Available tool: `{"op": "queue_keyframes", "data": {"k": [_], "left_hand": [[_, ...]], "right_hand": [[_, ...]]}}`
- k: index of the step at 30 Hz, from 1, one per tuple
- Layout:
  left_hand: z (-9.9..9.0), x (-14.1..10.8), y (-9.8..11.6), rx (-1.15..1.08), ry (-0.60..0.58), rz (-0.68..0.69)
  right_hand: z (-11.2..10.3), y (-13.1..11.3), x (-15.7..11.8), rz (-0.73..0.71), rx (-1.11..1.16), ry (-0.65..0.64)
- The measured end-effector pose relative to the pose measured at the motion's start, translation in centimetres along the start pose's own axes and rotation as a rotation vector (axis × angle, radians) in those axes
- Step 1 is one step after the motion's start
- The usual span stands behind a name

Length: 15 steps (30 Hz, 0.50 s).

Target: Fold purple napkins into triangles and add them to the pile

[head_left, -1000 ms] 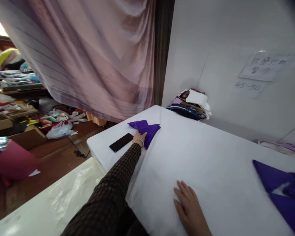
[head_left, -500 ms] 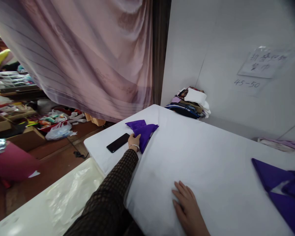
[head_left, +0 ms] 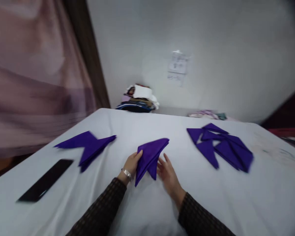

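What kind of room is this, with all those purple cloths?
It looks like a workroom, maybe one for folding cloth, though I can't be sure. There's a big white-covered table with folded purple cloths, a pile of fabric behind it, and paper notes on the wall.

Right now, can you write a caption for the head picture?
Two hands and a folded purple cloth above a white table.
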<state>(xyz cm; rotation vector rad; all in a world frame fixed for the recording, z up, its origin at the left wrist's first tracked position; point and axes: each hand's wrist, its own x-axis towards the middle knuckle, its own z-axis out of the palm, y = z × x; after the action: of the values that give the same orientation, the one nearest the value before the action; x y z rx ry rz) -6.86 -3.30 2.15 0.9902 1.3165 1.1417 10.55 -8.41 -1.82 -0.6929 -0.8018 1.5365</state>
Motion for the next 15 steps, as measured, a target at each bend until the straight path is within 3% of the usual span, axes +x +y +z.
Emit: {"op": "queue_keyframes", "data": {"k": [3,8,11,15], "left_hand": [[2.3,0.2,-2.0,0.378,-0.08,0.1],[2.2,0.8,-2.3,0.619,-0.079,0.169],[1.6,1.2,-1.6,0.598,-0.077,0.096],[0.3,2.4,-1.6,0.355,0.01,-0.046]], "right_hand": [[0.1,-0.5,1.1,-0.044,0.037,0.044],[0.0,0.2,1.8,-0.06,0.039,0.099],[0.0,0.2,2.1,-0.054,0.038,0.14],[-0.3,-0.2,2.7,-0.026,0.033,0.264]]}}
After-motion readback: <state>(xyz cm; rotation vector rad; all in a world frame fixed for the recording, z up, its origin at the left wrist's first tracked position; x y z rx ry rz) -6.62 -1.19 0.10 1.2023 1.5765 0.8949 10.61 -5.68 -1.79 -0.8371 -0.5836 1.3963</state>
